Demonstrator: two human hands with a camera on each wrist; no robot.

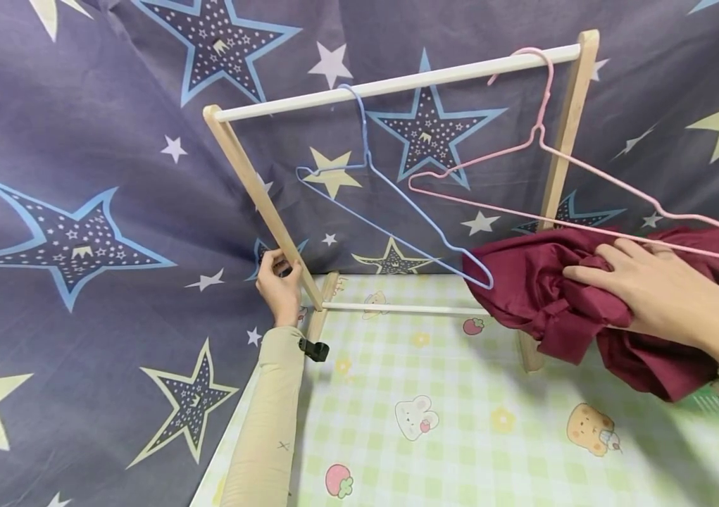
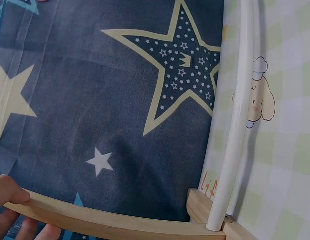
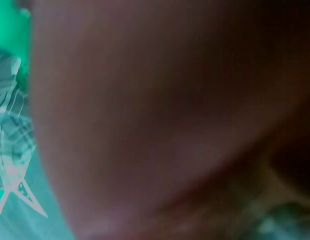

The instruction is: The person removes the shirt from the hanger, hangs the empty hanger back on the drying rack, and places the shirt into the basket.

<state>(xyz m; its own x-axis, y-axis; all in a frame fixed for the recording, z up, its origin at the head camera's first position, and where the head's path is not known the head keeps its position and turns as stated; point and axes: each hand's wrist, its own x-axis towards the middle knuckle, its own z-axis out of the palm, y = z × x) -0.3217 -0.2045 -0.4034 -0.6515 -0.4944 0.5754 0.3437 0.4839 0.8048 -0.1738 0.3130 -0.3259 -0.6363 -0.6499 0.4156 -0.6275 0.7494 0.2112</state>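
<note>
A small clothes rack with wooden posts [image 1: 260, 190] and a white top rail [image 1: 429, 79] stands in the head view. My left hand [image 1: 281, 289] pinches its left post partway down; the left wrist view shows the thumb on one side and fingers [image 2: 47, 232] on the other. My right hand [image 1: 663, 296] grips a bunched maroon cloth [image 1: 536, 282], whose exact kind its folds hide. A blue hanger [image 1: 410, 193] and a pink hanger [image 1: 606, 172] hang from the rail, with the pink one's lower right part over the right hand. Dark, blurred cloth fills most of the right wrist view.
A white lower bar [image 1: 403, 308] joins the rack's feet. Beneath is a pale green checked cloth [image 1: 448, 373] with cartoon prints. A dark star-patterned curtain [image 1: 124, 176] hangs behind and to the left. Something green [image 1: 708, 403] shows partly below the maroon cloth at right.
</note>
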